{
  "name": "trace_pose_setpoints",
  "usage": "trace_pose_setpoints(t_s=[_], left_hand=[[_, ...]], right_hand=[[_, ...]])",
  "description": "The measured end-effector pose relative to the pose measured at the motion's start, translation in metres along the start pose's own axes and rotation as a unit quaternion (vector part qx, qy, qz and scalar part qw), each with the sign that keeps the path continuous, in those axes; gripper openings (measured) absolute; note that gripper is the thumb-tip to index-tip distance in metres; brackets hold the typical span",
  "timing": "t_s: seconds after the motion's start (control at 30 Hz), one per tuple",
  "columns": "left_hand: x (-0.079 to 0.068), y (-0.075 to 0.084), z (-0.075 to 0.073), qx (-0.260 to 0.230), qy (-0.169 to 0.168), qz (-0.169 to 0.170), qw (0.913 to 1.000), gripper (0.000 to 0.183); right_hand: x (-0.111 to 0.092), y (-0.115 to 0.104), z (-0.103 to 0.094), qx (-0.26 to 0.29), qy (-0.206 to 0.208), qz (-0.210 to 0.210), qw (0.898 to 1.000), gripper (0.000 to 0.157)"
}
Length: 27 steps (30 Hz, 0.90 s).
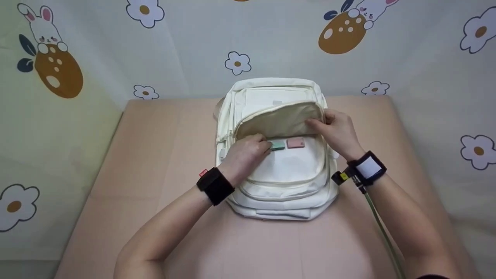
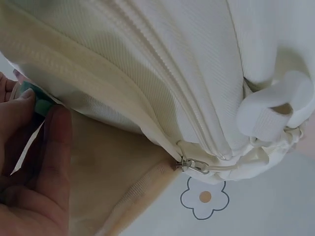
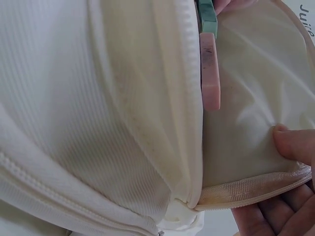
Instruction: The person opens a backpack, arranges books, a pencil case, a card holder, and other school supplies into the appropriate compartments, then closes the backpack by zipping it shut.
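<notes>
A white backpack lies on its back with its front pocket unzipped, the beige-lined flap folded open. My right hand pinches the flap's edge on the right, thumb on the lining and fingers behind it. At the pocket opening, my left hand holds a small green eraser between thumb and finger. Right of it, a pink eraser with dark smudges rests at the pocket's edge, touched by neither hand. The pocket's inside is mostly hidden in the head view.
The backpack sits on a table with a pinkish-beige cover. A metal zipper pull hangs at the pocket's left end. Behind stands a cloth backdrop with flowers and rabbits. A cable runs along the right forearm.
</notes>
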<state>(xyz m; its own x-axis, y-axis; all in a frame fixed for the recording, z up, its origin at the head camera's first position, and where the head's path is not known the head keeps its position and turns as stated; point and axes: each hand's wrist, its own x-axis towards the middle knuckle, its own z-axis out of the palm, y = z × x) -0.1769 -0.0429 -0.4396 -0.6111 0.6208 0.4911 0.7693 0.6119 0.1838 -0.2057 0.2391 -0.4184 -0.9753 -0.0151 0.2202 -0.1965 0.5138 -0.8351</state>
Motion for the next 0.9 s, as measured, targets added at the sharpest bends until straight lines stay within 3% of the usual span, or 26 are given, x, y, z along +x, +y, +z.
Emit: trace_pose_setpoints(t_s=[0.3, 0.4, 0.5, 0.6, 0.67, 0.73, 0.83, 0.9], left_hand=[[0.0, 0.006, 0.001, 0.037, -0.033, -0.017, 0.9986, 0.009], [-0.005, 0.006, -0.002, 0.038, -0.028, -0.007, 0.9988, 0.012], [-0.014, 0.001, -0.009, 0.023, 0.026, 0.025, 0.9991, 0.009], [-0.022, -0.009, -0.021, 0.009, 0.12, 0.043, 0.9917, 0.007], [-0.024, -0.017, -0.031, -0.001, 0.172, 0.025, 0.9848, 0.018], [-0.025, -0.025, -0.039, -0.015, 0.189, -0.012, 0.9817, 0.036], [-0.024, -0.035, -0.047, -0.053, 0.152, -0.074, 0.9842, 0.059], [-0.023, -0.038, -0.048, -0.085, 0.111, -0.106, 0.9846, 0.053]], right_hand=[[-0.001, 0.0, 0.0, -0.005, -0.001, -0.006, 1.0, 0.036], [-0.001, 0.0, 0.0, -0.002, -0.001, -0.004, 1.0, 0.036], [-0.002, -0.001, 0.001, -0.001, -0.005, -0.002, 1.0, 0.036], [-0.003, -0.002, 0.001, 0.001, -0.01, 0.0, 1.0, 0.036], [-0.003, -0.002, 0.001, 0.001, -0.009, 0.003, 1.0, 0.034], [-0.003, -0.002, 0.0, 0.0, -0.006, 0.007, 1.0, 0.034], [-0.004, -0.003, -0.001, 0.004, -0.003, 0.014, 1.0, 0.035], [-0.006, -0.003, -0.001, 0.006, -0.005, 0.016, 1.0, 0.036]])
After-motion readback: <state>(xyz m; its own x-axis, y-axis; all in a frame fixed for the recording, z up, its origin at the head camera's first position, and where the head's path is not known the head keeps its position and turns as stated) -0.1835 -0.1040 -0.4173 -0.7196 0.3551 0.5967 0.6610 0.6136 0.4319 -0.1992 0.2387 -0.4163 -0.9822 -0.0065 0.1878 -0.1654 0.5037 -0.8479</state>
